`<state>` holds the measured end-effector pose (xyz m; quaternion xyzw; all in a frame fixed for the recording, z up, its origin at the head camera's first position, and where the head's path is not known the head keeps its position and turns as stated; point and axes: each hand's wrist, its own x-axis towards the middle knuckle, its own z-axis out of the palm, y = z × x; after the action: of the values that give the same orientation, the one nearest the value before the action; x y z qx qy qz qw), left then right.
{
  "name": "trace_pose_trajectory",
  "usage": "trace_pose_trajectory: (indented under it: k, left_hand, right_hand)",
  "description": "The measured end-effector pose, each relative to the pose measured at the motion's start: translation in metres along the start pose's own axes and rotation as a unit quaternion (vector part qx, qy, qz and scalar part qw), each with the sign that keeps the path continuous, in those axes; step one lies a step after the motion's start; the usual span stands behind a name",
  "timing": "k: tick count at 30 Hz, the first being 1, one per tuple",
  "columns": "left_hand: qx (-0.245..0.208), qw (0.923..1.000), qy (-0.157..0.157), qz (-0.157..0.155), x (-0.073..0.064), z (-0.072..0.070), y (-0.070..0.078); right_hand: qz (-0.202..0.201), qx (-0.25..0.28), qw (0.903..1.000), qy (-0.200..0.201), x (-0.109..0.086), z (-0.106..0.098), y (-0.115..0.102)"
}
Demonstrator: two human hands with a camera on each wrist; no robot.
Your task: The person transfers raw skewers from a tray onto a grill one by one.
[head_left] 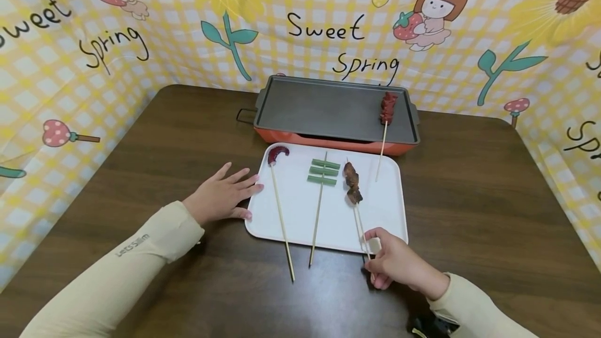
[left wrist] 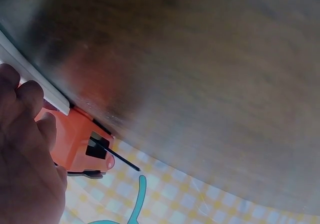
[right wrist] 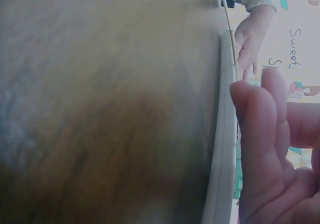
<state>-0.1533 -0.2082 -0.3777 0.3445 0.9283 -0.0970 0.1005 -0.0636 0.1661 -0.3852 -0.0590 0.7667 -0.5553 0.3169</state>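
Near the tray's front right corner, my right hand (head_left: 399, 260) pinches the lower stick of a brown meat skewer (head_left: 352, 181) between thumb and fingers. The meat end is over the white tray (head_left: 298, 213). My left hand (head_left: 223, 194) is spread flat, its fingertips at the tray's left rim. Also on the tray are a skewer with a dark red curled tentacle-like piece (head_left: 277, 154) and one with several green bean-like strips (head_left: 323, 172); both sticks overhang the front rim. In the right wrist view, my right hand (right wrist: 270, 149) is beside the tray edge (right wrist: 220, 149).
Behind the tray stands an orange electric griddle (head_left: 319, 108) with a dark flat plate. A red meat skewer (head_left: 387, 108) lies on its right end, its stick reaching over the tray. Patterned yellow checked cloth (head_left: 324, 56) surrounds the brown wooden table (head_left: 469, 186).
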Motion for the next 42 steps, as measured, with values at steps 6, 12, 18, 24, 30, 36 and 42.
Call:
trace_pose_trajectory:
  k: [6,12,18,24,30,36,42]
  left_hand:
    - [-0.002,1.0000,-0.006,-0.002,-0.001,0.000,0.001]
    - [-0.001,1.0000,-0.004,-0.002,-0.001,0.000,0.001]
    - [-0.004,1.0000,-0.007,-0.001,0.000,0.000,0.001]
    - [-0.007,0.9999,-0.011,-0.005,0.000,0.001,0.001]
    - [-0.011,0.9999,-0.012,-0.007,0.000,-0.001,0.001]
    - [-0.012,0.9999,-0.010,-0.005,-0.001,0.000,0.001]
    - [-0.011,0.9999,-0.005,-0.004,0.000,0.000,0.001]
  right_hand:
    - [-0.006,0.002,1.0000,-0.004,-0.002,0.000,-0.001]
    - [-0.013,0.005,0.9999,-0.005,-0.004,0.001,-0.001]
    - [-0.017,0.009,0.9998,-0.006,-0.005,0.001,-0.003]
    - [-0.021,0.003,0.9998,0.000,-0.005,0.001,-0.007]
    - [-0.028,0.006,0.9996,0.006,-0.004,0.001,-0.009]
    - [-0.038,-0.003,0.9992,0.010,-0.004,-0.001,-0.013]
    - [-0.039,-0.016,0.9990,0.015,-0.004,-0.004,-0.018]
